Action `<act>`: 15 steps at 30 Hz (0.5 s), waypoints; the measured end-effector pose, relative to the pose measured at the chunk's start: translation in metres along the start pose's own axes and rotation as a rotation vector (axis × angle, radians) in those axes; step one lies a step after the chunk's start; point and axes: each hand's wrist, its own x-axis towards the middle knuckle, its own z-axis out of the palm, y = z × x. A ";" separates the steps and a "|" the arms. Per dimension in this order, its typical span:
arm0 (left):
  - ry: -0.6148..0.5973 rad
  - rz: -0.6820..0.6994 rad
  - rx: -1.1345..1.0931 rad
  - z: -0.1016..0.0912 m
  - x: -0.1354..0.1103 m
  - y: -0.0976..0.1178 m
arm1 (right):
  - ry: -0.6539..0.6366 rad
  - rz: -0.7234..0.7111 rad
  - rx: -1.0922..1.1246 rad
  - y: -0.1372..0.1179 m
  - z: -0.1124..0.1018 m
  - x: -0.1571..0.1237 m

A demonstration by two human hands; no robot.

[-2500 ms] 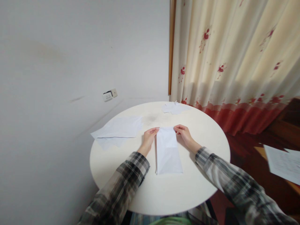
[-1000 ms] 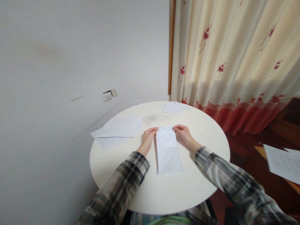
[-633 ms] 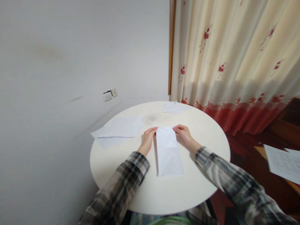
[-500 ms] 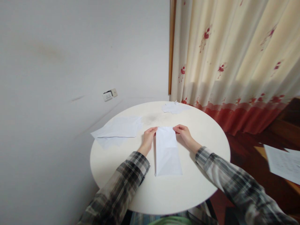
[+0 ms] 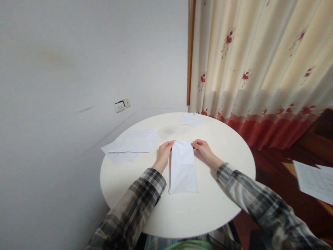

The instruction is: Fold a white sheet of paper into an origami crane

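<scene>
A folded white sheet of paper (image 5: pixel 183 170), long and narrow, lies before me with its far end between my hands. My left hand (image 5: pixel 163 154) pinches its far left corner. At the far right corner, the fingers of my right hand (image 5: pixel 203 149) are closed on the paper's edge. The near end of the paper is free, and its left side stands slightly off the table, showing more than one layer. Both thumbs and fingertips are partly hidden at the paper's edges.
The round white table (image 5: pixel 218 208) stands against the wall. A stack of white paper (image 5: pixel 132 140) overhangs its left edge. Paper scraps (image 5: pixel 192 119) lie at the back. A wall socket (image 5: pixel 119 107), a floral curtain (image 5: pixel 247 62) and printed sheets (image 5: pixel 314 182) at the right are also in view.
The folded paper has shifted slightly to the left, its near end most of all. Both hands have moved a little left with it and keep their hold on the far corners.
</scene>
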 end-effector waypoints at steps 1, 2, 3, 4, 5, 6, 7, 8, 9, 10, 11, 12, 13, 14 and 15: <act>0.000 0.001 0.002 0.000 0.000 0.000 | 0.004 -0.004 -0.005 0.000 0.000 0.000; -0.001 0.002 0.004 0.000 0.000 0.000 | 0.006 -0.008 -0.010 0.000 0.000 0.000; -0.002 0.003 0.004 0.000 -0.001 0.000 | 0.007 -0.012 -0.015 0.000 0.000 0.000; -0.007 0.005 0.003 0.000 -0.001 0.000 | 0.007 -0.014 -0.018 0.000 0.000 0.000; -0.011 0.006 0.002 0.001 -0.001 0.000 | 0.008 -0.016 -0.017 -0.001 0.000 0.000; -0.014 0.004 0.001 0.001 -0.001 0.001 | 0.008 -0.015 -0.012 -0.001 -0.001 0.000; -0.013 0.001 0.000 0.001 -0.001 0.001 | 0.007 -0.014 -0.006 -0.002 -0.001 0.000; -0.011 -0.003 0.000 0.001 -0.001 0.001 | 0.006 -0.015 0.001 -0.002 -0.001 0.000; -0.008 -0.006 0.001 0.001 -0.001 0.001 | 0.005 -0.017 0.007 -0.003 0.000 0.000; -0.005 -0.009 0.002 0.002 -0.002 0.002 | 0.004 -0.021 0.011 -0.003 0.000 -0.001; -0.006 -0.011 0.003 0.002 -0.002 0.002 | 0.005 -0.026 0.012 -0.003 0.000 -0.001; -0.010 -0.012 0.003 0.002 -0.002 0.002 | 0.006 -0.029 0.010 -0.003 0.000 -0.001; -0.016 -0.012 0.001 0.001 -0.002 0.002 | 0.006 -0.030 0.006 -0.003 -0.001 -0.001; -0.020 -0.012 -0.001 0.001 -0.002 0.002 | 0.006 -0.027 0.003 -0.002 -0.001 -0.001; -0.022 -0.011 -0.002 0.001 -0.002 0.001 | 0.004 -0.022 0.000 -0.002 -0.001 -0.001</act>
